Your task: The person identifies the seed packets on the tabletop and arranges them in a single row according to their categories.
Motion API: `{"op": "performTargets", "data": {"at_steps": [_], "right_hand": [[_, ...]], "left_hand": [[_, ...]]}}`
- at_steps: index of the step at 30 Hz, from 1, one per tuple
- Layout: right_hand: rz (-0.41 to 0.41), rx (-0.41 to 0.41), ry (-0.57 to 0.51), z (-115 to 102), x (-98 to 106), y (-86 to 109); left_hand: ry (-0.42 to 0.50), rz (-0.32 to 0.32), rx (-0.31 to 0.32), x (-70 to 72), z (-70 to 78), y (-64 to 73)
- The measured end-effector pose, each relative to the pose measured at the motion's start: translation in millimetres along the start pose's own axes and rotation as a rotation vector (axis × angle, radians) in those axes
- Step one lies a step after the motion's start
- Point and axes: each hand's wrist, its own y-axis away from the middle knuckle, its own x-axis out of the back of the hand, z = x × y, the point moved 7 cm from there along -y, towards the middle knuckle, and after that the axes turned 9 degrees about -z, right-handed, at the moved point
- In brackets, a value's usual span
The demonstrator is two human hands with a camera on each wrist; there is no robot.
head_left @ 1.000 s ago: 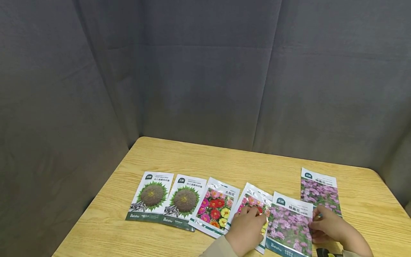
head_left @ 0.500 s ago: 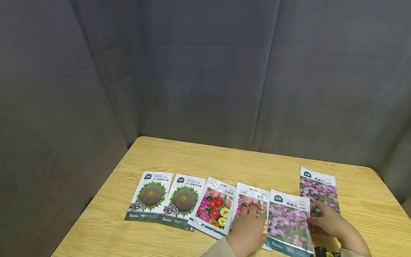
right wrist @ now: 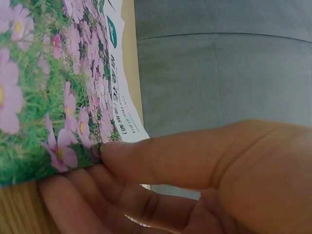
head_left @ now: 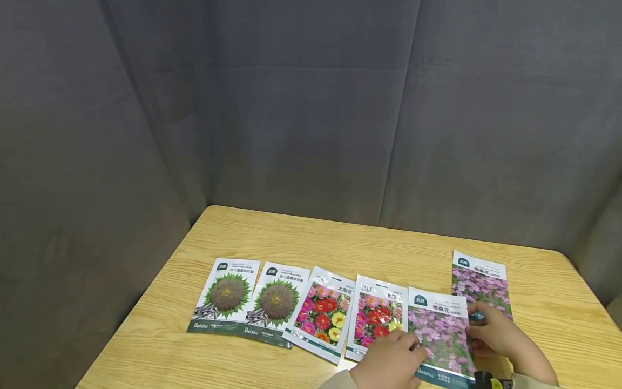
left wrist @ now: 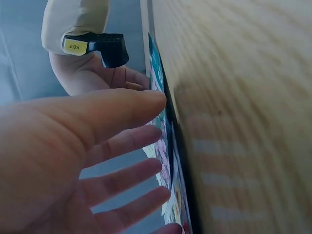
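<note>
My right hand [head_left: 495, 335] pinches the right edge of a seed packet with pink cosmos-like flowers [head_left: 439, 337], thumb on top and fingers beneath in the right wrist view. My left hand [head_left: 391, 359] is at that packet's lower left, its fingers extended and spread in the left wrist view; whether the fingertips touch is unclear. Just left lies a packet with multicoloured flowers [head_left: 376, 313], its lower right corner hidden by the left hand. A matching multicoloured flower packet [head_left: 323, 313] lies beside it. Behind the right hand is a second pink flower packet [head_left: 481, 286], partly covered.
Two sunflower seed packets [head_left: 225, 297] lie overlapping at the row's left end. All packets are on a wooden table [head_left: 272, 232]. Grey curtains [head_left: 311, 119] hang behind the table and at its left. A black wrist device [head_left: 483, 380] is at the right wrist.
The left hand slid the right multicoloured packet into a straighter position, then left it and moved right and down towards the held pink packet. The right hand keeps its pinch.
</note>
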Motion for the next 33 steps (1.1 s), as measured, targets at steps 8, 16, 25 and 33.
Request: {"op": "performTargets", "data": {"at_steps": [8, 16, 25, 33], "right_hand": [[0.017, -0.014, 0.021, -0.1, 0.3, -0.7], [0.025, -0.022, -0.019, 2.3, -0.4, 0.0], [0.020, -0.055, -0.022, 5.8, -0.6, -0.9], [0.022, -0.040, -0.012, 3.4, 2.7, 1.5]], "left_hand": [[-0.010, -0.014, -0.022, -4.7, 3.0, -0.8], [0.007, 0.003, -0.032, -4.6, 2.9, -0.2], [0.019, -0.015, -0.030, -5.1, 2.3, -1.5], [0.028, -0.052, -0.001, -6.2, 1.8, -2.0]]}}
